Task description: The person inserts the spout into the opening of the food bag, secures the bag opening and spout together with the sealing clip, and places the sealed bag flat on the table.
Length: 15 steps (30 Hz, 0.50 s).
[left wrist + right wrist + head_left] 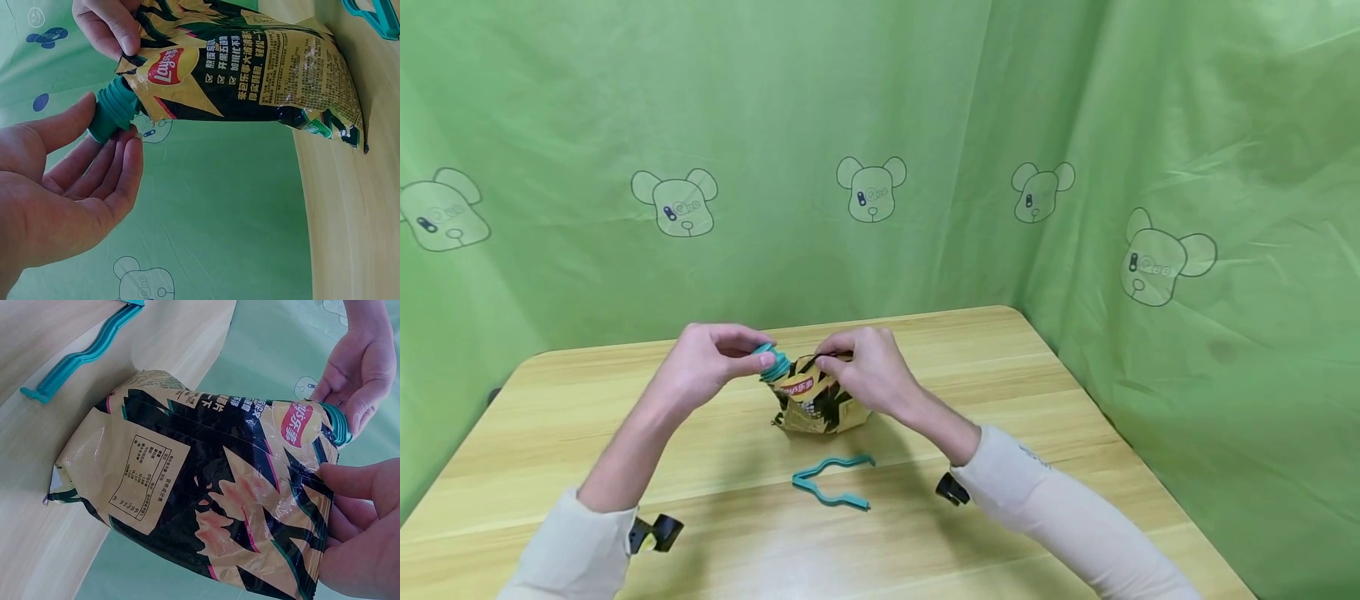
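Note:
A black and gold Lay's chip bag (820, 408) stands on the table, its top edge upward. My left hand (711, 362) pinches a teal ribbed spout (114, 109) between thumb and fingers, at one top corner of the bag; how far the spout reaches inside is hidden. With thumb and fingers my right hand (868, 367) pinches the bag's top edge, beside the spout. Printed text and a red logo show on the bag in both wrist views. Nearer to me on the table lies a teal bag clip (831, 483), spread apart in a V.
The light wood table (1015, 383) has rounded far corners. Green curtains (775, 83) printed with bear heads hang behind it and along the right side. A black wrist camera mount (655, 533) sits on the left sleeve, another (952, 489) on the right.

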Motion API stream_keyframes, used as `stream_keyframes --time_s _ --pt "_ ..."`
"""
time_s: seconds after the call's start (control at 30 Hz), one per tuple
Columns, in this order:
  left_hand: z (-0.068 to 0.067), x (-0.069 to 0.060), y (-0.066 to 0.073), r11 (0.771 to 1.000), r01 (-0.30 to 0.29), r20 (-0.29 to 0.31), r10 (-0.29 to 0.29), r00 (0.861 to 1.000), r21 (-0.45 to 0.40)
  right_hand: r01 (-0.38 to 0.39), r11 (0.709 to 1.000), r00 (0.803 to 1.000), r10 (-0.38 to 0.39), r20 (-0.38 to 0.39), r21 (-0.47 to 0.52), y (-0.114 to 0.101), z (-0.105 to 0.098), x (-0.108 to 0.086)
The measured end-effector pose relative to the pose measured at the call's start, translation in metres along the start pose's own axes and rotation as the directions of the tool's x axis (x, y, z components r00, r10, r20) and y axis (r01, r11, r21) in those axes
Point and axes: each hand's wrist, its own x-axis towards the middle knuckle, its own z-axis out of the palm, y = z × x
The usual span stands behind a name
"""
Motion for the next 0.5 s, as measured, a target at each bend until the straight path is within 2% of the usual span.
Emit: stream_keyframes --time_s 0.5 --pt "0.0038 0.0018 -0.0095 1.000 -0.024 0.009 0.024 1.000 -0.018 0.006 1.000 1.000 -0.006 -0.008 -0.007 0.0002 0.0006 0.0025"
